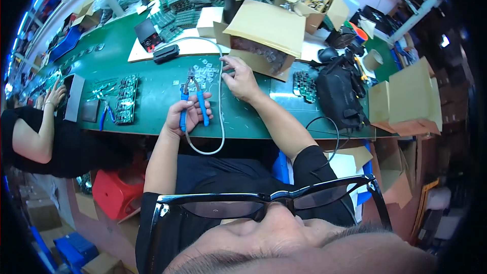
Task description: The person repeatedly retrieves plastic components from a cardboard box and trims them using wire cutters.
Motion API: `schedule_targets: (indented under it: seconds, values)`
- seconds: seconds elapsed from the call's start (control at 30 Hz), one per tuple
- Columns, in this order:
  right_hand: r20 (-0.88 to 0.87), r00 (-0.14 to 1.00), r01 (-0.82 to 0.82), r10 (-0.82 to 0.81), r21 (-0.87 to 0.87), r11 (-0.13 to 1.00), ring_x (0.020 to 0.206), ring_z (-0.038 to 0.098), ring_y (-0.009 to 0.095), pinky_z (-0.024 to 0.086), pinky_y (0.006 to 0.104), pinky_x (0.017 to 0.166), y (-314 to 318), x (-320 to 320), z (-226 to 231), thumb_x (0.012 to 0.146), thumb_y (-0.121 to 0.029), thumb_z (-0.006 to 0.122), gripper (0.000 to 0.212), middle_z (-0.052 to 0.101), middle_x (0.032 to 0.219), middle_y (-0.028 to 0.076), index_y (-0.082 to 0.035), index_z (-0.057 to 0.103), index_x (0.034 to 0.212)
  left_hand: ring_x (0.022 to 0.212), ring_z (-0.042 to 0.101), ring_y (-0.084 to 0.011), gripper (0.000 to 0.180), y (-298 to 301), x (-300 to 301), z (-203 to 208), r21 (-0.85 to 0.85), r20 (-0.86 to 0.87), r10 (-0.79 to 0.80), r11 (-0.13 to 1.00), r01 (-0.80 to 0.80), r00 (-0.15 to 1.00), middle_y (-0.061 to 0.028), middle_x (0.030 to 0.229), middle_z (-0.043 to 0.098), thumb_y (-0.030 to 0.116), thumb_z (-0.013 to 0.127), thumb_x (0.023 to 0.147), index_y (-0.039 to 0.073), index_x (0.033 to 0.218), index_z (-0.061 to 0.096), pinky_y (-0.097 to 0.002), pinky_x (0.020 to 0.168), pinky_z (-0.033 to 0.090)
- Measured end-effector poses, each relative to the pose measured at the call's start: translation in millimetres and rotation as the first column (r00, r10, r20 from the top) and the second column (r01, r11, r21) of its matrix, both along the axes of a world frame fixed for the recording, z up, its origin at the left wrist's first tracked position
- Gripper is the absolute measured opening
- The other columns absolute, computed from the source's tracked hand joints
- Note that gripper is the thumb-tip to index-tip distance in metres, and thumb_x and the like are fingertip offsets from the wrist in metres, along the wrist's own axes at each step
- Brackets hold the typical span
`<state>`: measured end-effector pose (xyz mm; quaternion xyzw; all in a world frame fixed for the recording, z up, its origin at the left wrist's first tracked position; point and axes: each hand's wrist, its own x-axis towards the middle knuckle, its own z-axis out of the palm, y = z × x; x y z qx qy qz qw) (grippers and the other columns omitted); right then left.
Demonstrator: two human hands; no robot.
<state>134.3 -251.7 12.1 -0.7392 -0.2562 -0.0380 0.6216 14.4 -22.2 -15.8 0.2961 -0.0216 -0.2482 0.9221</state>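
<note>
My left hand (192,115) is wrapped round blue-handled pliers (190,82), whose jaws point away from me over the green bench. A grey cable (221,116) runs from the far side, bends past my right hand, loops below the bench edge and comes up into my left hand; its end is hidden there. My right hand (240,77) is curled, thumb and fingertips closed at the cable's right side. Small clear plastic pieces (204,73) lie scattered just beyond the pliers.
An open cardboard box (269,30) with clear pieces inside stands beyond my right hand. A black bag (341,91) sits at the right. Left of me lie circuit boards (127,99) and another pair of pliers (107,114). A co-worker's arm (45,127) reaches in at the far left.
</note>
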Motion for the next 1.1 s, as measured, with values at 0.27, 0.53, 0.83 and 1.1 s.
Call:
schedule_targets:
  seconds: [0.27, 0.53, 0.83, 1.1]
  values:
    - [0.485, 0.86, 0.441, -0.16, -0.546, 0.713, 0.099, 0.071, 0.042, 0.057, 0.0506, 0.089, -34, 17, 11, 0.089, -0.015, 0.066, 0.02, 0.074, 0.104, 0.021, -0.004, 0.076, 0.101, 0.114, 0.066, -0.0345, 0.07, 15, -1, -11, -0.058, -0.068, 0.005, 0.998, -0.009, 0.998, -0.0184, 0.121, 0.068, 0.027, 0.065, 0.091, -0.007, 0.15, 0.049, -0.0526, 0.109, 0.049]
    - [0.457, 0.884, 0.467, -0.1, -0.862, 0.197, 0.097, 0.073, 0.043, 0.06, 0.0504, 0.086, -79, -3, 24, 0.087, -0.005, 0.062, 0.017, 0.072, 0.108, 0.023, -0.001, 0.07, 0.101, 0.108, 0.07, -0.0314, 0.055, 8, 4, -13, -0.041, -0.038, -0.086, 0.996, 0.084, 0.996, -0.0161, 0.118, 0.069, 0.024, 0.058, 0.097, -0.003, 0.145, 0.053, -0.0472, 0.106, 0.052]
    - [0.488, 0.872, 0.481, -0.03, -0.844, 0.239, 0.09, 0.072, 0.047, 0.059, 0.0527, 0.084, -77, 23, 5, 0.084, 0.002, 0.06, 0.013, 0.071, 0.095, 0.029, 0.003, 0.07, 0.092, 0.107, 0.07, -0.0305, 0.052, 8, -2, -7, -0.022, -0.054, -0.077, 0.997, 0.076, 0.996, -0.0165, 0.116, 0.068, 0.022, 0.053, 0.099, -0.004, 0.143, 0.053, -0.0469, 0.106, 0.052]
    - [0.485, 0.875, 0.44, 0.002, -0.795, 0.418, 0.095, 0.072, 0.046, 0.059, 0.0509, 0.086, -59, 37, 15, 0.088, 0.002, 0.06, 0.014, 0.071, 0.096, 0.029, 0.005, 0.071, 0.094, 0.108, 0.07, -0.0309, 0.052, 11, -3, -7, -0.045, -0.04, -0.08, 0.996, 0.078, 0.996, -0.018, 0.116, 0.068, 0.022, 0.053, 0.098, -0.005, 0.143, 0.053, -0.0477, 0.107, 0.051]
